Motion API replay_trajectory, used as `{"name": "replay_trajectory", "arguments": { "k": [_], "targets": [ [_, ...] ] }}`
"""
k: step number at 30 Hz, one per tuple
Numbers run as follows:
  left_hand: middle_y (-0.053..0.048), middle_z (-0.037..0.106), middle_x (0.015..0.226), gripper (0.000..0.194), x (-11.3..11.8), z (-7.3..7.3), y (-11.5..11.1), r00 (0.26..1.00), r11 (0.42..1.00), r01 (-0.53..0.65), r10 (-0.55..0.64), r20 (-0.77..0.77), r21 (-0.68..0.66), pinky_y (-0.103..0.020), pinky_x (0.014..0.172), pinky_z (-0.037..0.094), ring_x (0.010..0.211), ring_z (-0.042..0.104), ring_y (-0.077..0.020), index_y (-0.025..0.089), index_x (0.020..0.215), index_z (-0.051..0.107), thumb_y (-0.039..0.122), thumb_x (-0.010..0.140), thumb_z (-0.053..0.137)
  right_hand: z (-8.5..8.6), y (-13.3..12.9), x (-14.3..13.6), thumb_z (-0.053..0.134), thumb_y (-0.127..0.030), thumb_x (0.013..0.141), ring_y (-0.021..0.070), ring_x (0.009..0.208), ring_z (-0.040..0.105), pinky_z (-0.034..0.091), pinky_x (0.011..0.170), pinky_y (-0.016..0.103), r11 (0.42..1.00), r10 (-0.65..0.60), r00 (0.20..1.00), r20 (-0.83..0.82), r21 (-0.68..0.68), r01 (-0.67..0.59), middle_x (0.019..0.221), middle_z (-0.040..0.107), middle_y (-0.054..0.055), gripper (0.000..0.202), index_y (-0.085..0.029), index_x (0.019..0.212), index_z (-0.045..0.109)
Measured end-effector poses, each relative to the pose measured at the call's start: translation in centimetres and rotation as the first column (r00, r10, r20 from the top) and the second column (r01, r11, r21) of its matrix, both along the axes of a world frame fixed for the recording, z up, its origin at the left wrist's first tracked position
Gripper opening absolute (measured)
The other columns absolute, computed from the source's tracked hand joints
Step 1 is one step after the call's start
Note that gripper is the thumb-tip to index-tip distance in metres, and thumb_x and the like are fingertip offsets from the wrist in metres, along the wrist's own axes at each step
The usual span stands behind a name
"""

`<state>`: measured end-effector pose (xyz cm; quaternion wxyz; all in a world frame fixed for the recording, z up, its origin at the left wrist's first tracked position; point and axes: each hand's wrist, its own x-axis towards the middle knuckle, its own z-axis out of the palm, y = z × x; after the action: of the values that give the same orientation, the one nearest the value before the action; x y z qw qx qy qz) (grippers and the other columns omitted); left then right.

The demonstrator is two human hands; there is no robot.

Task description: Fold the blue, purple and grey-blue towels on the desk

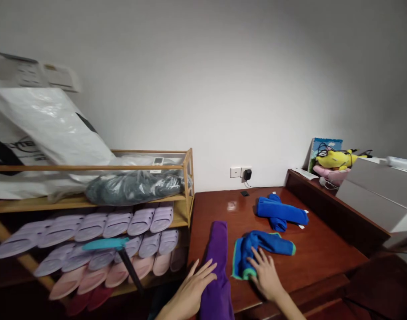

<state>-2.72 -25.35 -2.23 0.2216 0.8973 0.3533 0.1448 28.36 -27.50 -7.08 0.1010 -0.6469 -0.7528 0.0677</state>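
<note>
Purple cloth (218, 249) points lengthwise toward the wall (210, 98), left hand (194, 286) open on it, right hand (267, 276) open on green-edged cloth (248, 246).

Single head view, worn at head height, faces forward and down. Wall (210, 89) farther off at 12 o'clock, rack (40, 205) at 8, worktop (323, 249) near at 4–5; left hand (193, 286) 6, right hand (266, 273) 5, both close.

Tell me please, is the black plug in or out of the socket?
In: the plug sits against the socket on the wall, covering part of it.
</note>
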Motion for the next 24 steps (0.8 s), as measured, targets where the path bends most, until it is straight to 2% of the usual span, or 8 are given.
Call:
{"name": "replay_trajectory", "arguments": {
  "k": [5, 9, 13, 16, 19, 21, 23, 24],
  "targets": [
    [-0.005, 0.035, 0.147, 0.042, 2.6, -0.7, -1.1, 0.941, 0.951, -0.309, 0.309, -0.136, 0.016, -0.055, 0.112, 0.015, 0.138, 0.024, -0.0262, 0.026, 0.118, 0.061, 0.021, 0.081, 0.042, -2.5, 4.4, 7.3, 0.034, -0.018, 0.083, 0.0295, 0.134, 0.031, 0.028, 0.1, 0.055, 0.931, -0.362, 0.907, 0.213, 0.119, 0.344, 0.148, 0.032, 0.005, 0.053, -0.031, 0.132, 0.048],
    [-0.013, 0.011, 0.152, 0.076, 7.4, -2.7, -1.4, 0.877, 0.888, -0.459, 0.455, -0.155, 0.012, -0.067, 0.106, 0.007, 0.139, 0.008, -0.0377, 0.019, 0.144, 0.029, 0.048, 0.077, 0.051, -3.8, 6.6, 12.1, 0.028, -0.017, 0.084, 0.0272, 0.136, 0.026, 0.025, 0.101, 0.055, 0.841, -0.54, 0.806, 0.242, 0.116, 0.529, 0.151, 0.027, 0.003, 0.056, -0.033, 0.134, 0.044],
    [-0.012, 0.011, 0.152, 0.076, 9.0, -3.6, -0.7, 0.847, 0.867, -0.495, 0.497, -0.19, 0.058, -0.067, 0.105, -0.005, 0.139, 0.0, -0.0389, 0.018, 0.142, 0.033, 0.041, 0.073, 0.056, -3.4, 7.8, 16.1, 0.029, -0.025, 0.085, 0.0302, 0.135, 0.028, 0.027, 0.098, 0.058, 0.755, -0.647, 0.735, 0.202, 0.041, 0.654, 0.149, 0.031, 0.01, 0.052, -0.032, 0.135, 0.044],
    [-0.008, 0.013, 0.153, 0.069, 7.7, -3.6, 0.0, 0.851, 0.869, -0.49, 0.493, -0.182, 0.062, -0.062, 0.109, 0.003, 0.14, 0.005, -0.0341, 0.022, 0.141, 0.035, 0.026, 0.075, 0.051, -3.1, 7.6, 17.8, 0.032, -0.049, 0.083, 0.0345, 0.132, 0.032, 0.031, 0.093, 0.061, 0.71, -0.696, 0.71, 0.107, -0.043, 0.703, 0.148, 0.03, 0.014, 0.058, -0.031, 0.138, 0.038],
    [-0.009, 0.016, 0.154, 0.072, 6.2, -3.5, 0.9, 0.817, 0.83, -0.554, 0.556, -0.155, 0.06, -0.049, 0.112, 0.018, 0.139, 0.018, -0.0285, 0.018, 0.141, 0.035, 0.01, 0.07, 0.046, -3.1, 5.5, 16.2, 0.035, -0.066, 0.076, 0.0374, 0.134, 0.028, 0.029, 0.097, 0.063, 0.679, -0.715, 0.683, -0.147, 0.085, 0.729, 0.151, 0.022, 0.018, 0.077, -0.024, 0.141, 0.033],
    [-0.011, 0.019, 0.153, 0.072, 6.0, -3.3, 1.6, 0.798, 0.802, -0.598, 0.595, -0.097, 0.001, -0.041, 0.11, 0.027, 0.136, 0.028, -0.0256, 0.013, 0.139, 0.038, 0.005, 0.068, 0.043, -3.2, 3.2, 12.7, 0.032, -0.063, 0.078, 0.0363, 0.132, 0.031, 0.027, 0.1, 0.061, 0.701, -0.586, 0.732, -0.347, 0.235, 0.673, 0.149, 0.028, 0.016, 0.07, -0.023, 0.135, 0.041],
    [-0.012, 0.029, 0.15, 0.066, 6.6, -2.9, 2.3, 0.788, 0.784, -0.598, 0.613, 0.058, -0.168, -0.038, 0.109, 0.028, 0.134, 0.033, -0.0235, 0.011, 0.134, 0.044, 0.005, 0.068, 0.043, -3.1, 0.9, 7.8, 0.036, -0.061, 0.08, 0.0324, 0.122, 0.046, 0.035, 0.1, 0.053, 0.848, -0.32, 0.763, -0.562, 0.189, 0.496, 0.131, 0.052, 0.014, 0.057, -0.024, 0.119, 0.055],
    [-0.012, 0.036, 0.146, 0.064, 7.1, -2.8, 2.5, 0.769, 0.775, -0.573, 0.621, 0.152, -0.268, -0.037, 0.11, 0.027, 0.133, 0.035, -0.0224, 0.011, 0.132, 0.047, 0.005, 0.069, 0.043, -3.0, 0.0, 5.0, 0.041, -0.061, 0.079, 0.0297, 0.113, 0.054, 0.041, 0.097, 0.047, 0.929, -0.191, 0.702, -0.686, 0.104, 0.355, 0.118, 0.061, 0.012, 0.052, -0.023, 0.111, 0.059]
  ]
}}
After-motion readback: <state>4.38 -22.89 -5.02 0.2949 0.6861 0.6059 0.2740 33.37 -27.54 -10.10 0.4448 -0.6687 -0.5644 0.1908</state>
